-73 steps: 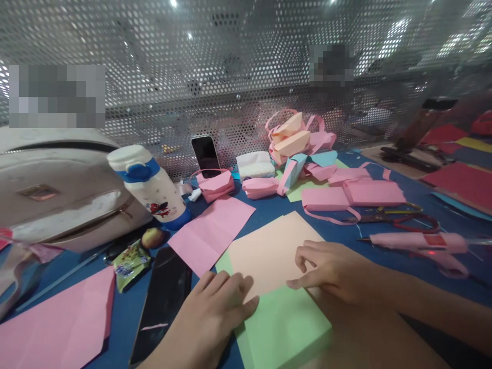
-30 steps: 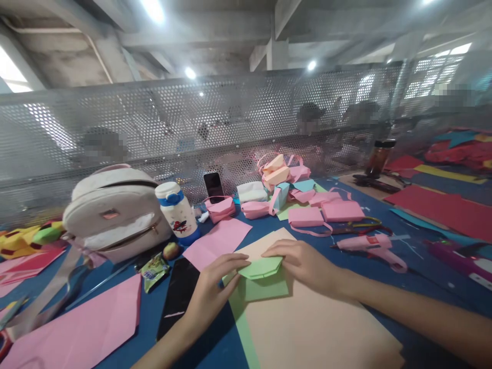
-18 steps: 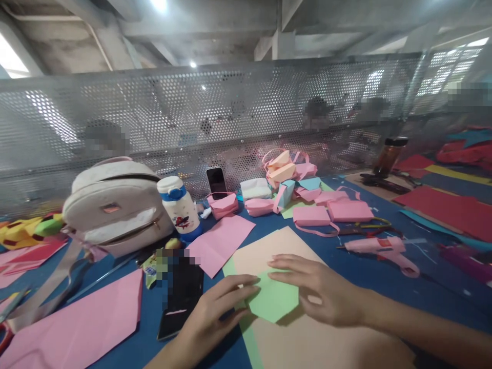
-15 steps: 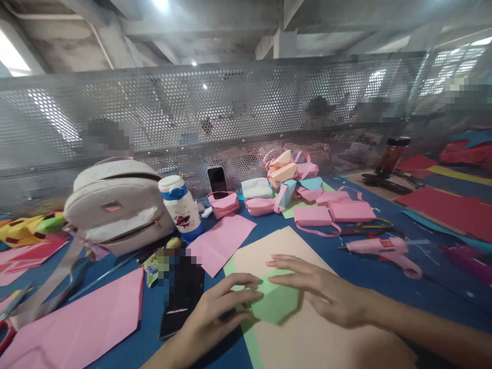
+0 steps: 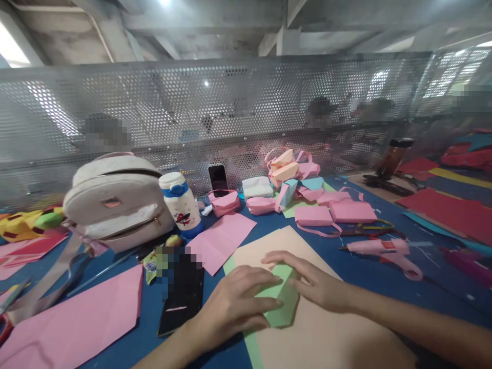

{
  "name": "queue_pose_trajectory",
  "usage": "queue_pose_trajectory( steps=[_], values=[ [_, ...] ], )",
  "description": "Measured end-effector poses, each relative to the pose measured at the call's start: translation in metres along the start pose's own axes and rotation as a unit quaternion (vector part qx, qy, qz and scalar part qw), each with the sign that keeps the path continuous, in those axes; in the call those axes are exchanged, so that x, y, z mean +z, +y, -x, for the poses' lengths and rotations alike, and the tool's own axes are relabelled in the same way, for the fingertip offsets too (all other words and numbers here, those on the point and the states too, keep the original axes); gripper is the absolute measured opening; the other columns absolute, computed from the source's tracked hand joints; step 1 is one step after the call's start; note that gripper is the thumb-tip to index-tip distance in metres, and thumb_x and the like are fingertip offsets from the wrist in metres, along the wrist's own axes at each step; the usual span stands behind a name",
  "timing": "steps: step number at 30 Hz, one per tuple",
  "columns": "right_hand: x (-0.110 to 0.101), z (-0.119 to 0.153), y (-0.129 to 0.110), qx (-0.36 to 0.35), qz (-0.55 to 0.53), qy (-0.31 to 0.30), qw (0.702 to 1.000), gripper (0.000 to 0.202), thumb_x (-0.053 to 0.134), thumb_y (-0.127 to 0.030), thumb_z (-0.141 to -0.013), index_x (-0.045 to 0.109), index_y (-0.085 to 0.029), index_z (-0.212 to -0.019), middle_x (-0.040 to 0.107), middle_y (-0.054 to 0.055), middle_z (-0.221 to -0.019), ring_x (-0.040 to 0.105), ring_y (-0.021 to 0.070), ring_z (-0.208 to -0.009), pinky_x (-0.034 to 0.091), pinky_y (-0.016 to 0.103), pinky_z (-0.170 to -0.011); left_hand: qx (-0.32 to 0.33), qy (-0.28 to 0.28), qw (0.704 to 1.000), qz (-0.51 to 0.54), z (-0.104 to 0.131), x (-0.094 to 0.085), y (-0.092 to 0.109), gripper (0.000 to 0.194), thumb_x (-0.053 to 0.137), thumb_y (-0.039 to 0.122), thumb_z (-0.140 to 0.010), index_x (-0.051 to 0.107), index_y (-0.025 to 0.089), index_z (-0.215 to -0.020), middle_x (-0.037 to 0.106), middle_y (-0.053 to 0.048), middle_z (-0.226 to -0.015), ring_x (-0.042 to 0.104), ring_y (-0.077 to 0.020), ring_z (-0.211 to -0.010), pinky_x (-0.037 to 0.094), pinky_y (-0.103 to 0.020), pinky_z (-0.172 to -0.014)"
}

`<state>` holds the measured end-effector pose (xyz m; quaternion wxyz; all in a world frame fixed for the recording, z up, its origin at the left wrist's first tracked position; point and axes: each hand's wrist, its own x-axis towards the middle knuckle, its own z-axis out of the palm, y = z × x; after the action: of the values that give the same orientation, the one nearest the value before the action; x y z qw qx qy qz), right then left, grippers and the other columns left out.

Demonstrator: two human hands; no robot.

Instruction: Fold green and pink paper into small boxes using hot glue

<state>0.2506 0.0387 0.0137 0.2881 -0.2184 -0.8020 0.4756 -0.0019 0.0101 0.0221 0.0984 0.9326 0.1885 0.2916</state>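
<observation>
A piece of light green paper point(image 5: 283, 307), folded into a small box-like form, sits on a peach sheet point(image 5: 307, 338) in front of me. My left hand point(image 5: 246, 300) lies over its left side, fingers across the top and the thumb low at the near edge. From the right, my right hand point(image 5: 307, 279) grips the far and right edges between thumb and fingers. Part of the green paper is hidden under both hands. Beneath the peach sheet, a green sheet point(image 5: 251, 348) shows along the left edge.
A pink glue gun point(image 5: 384, 251) lies at right. Folded pink paper pouches point(image 5: 313, 216) sit behind the sheets. Leftward are a black phone point(image 5: 180, 302), a white bottle point(image 5: 182, 210), a white backpack point(image 5: 115, 205) and pink sheets point(image 5: 88, 318). A perforated metal screen point(image 5: 246, 92) stands behind.
My left hand has slid right, further over the green paper. My right hand has closed in on the paper's far right edge, and the paper now looks tilted, showing a side face.
</observation>
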Motion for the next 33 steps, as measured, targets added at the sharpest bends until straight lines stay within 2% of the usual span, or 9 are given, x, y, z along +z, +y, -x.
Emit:
queue_pose_trajectory(
  steps=[3, 5, 10, 13, 19, 22, 25, 29, 33],
  values=[
    [0.001, 0.004, 0.006, 0.042, -0.063, 0.030, 0.997, 0.056, 0.046, -0.022, -0.096, 0.032, -0.025, -0.150, 0.032, 0.011, -0.156, 0.028, 0.0255, -0.145, 0.022, 0.050, -0.119, 0.026, -0.019, 0.998, -0.055, 0.002, 0.005, 0.003, 0.034, 0.047, 0.040, -0.102, 0.059, 0.023, -0.128, 0.063, -0.012, -0.135, 0.052, -0.0235, -0.132, 0.045, -0.039, -0.106],
    [0.003, 0.006, 0.009, 0.053, -0.115, 0.034, 0.991, 0.059, 0.046, -0.023, -0.095, 0.028, -0.026, -0.151, 0.029, 0.011, -0.159, 0.024, 0.0245, -0.148, 0.019, 0.050, -0.120, 0.041, -0.020, 0.995, -0.091, 0.001, 0.006, 0.006, 0.034, 0.048, 0.039, -0.101, 0.059, 0.019, -0.126, 0.065, -0.013, -0.132, 0.054, -0.0246, -0.131, 0.047, -0.039, -0.104],
    [0.006, 0.004, 0.010, 0.056, -0.153, 0.036, 0.986, 0.052, 0.042, -0.030, -0.101, 0.027, -0.026, -0.151, 0.030, 0.012, -0.159, 0.025, 0.0218, -0.148, 0.016, 0.049, -0.121, 0.072, -0.017, 0.986, -0.148, -0.004, 0.009, 0.010, 0.035, 0.044, 0.038, -0.103, 0.061, 0.015, -0.122, 0.069, -0.013, -0.123, 0.062, -0.0281, -0.119, 0.053, -0.042, -0.095],
    [0.007, 0.002, 0.013, 0.056, -0.131, 0.060, 0.988, 0.047, 0.043, -0.035, -0.102, 0.034, -0.024, -0.146, 0.038, 0.013, -0.155, 0.032, 0.0221, -0.145, 0.022, 0.047, -0.119, 0.055, -0.029, 0.990, -0.130, -0.005, 0.009, 0.009, 0.038, 0.041, 0.040, -0.104, 0.059, 0.014, -0.125, 0.069, -0.015, -0.121, 0.063, -0.0280, -0.113, 0.054, -0.041, -0.090],
    [0.010, 0.003, 0.020, 0.105, -0.085, 0.148, 0.980, 0.031, 0.054, -0.037, -0.097, 0.057, -0.022, -0.124, 0.058, 0.011, -0.127, 0.056, 0.0242, -0.122, 0.044, 0.041, -0.106, -0.011, -0.041, 0.998, -0.036, -0.003, 0.007, 0.002, 0.042, 0.047, 0.046, -0.100, 0.053, 0.017, -0.130, 0.064, -0.016, -0.125, 0.060, -0.0274, -0.113, 0.052, -0.042, -0.093],
    [0.009, 0.003, 0.019, 0.088, -0.068, 0.156, 0.981, 0.026, 0.053, -0.035, -0.096, 0.062, -0.022, -0.117, 0.059, 0.009, -0.119, 0.059, 0.0223, -0.115, 0.048, 0.037, -0.100, -0.034, -0.038, 0.999, 0.005, -0.002, 0.011, -0.001, 0.048, 0.054, 0.048, -0.096, 0.048, 0.023, -0.136, 0.058, -0.016, -0.134, 0.055, -0.0292, -0.122, 0.048, -0.045, -0.100],
    [0.010, 0.004, 0.019, 0.077, -0.067, 0.142, 0.985, 0.024, 0.051, -0.033, -0.098, 0.064, -0.023, -0.116, 0.059, 0.009, -0.119, 0.058, 0.0212, -0.117, 0.050, 0.035, -0.099, -0.080, -0.039, 0.994, 0.062, -0.002, 0.015, -0.003, 0.065, 0.065, 0.049, -0.089, 0.040, 0.029, -0.145, 0.045, -0.014, -0.149, 0.042, -0.0326, -0.138, 0.039, -0.052, -0.110],
    [0.011, 0.005, 0.023, 0.096, -0.091, 0.153, 0.979, 0.027, 0.053, -0.030, -0.098, 0.059, -0.025, -0.124, 0.058, 0.009, -0.129, 0.057, 0.0197, -0.121, 0.045, 0.037, -0.107, -0.215, -0.051, 0.961, 0.165, -0.002, 0.020, 0.000, 0.097, 0.082, 0.032, -0.077, 0.023, 0.038, -0.153, 0.024, -0.009, -0.162, 0.023, -0.0349, -0.149, 0.028, -0.056, -0.117],
    [0.012, 0.005, 0.025, 0.095, -0.087, 0.160, 0.979, 0.025, 0.055, -0.027, -0.097, 0.058, -0.025, -0.122, 0.060, 0.008, -0.126, 0.060, 0.0193, -0.117, 0.047, 0.037, -0.106, -0.311, -0.043, 0.914, 0.259, -0.002, 0.024, 0.006, 0.122, 0.084, 0.020, -0.068, 0.001, 0.039, -0.156, 0.012, -0.008, -0.166, 0.016, -0.0351, -0.151, 0.020, -0.058, -0.119]
  ],
)
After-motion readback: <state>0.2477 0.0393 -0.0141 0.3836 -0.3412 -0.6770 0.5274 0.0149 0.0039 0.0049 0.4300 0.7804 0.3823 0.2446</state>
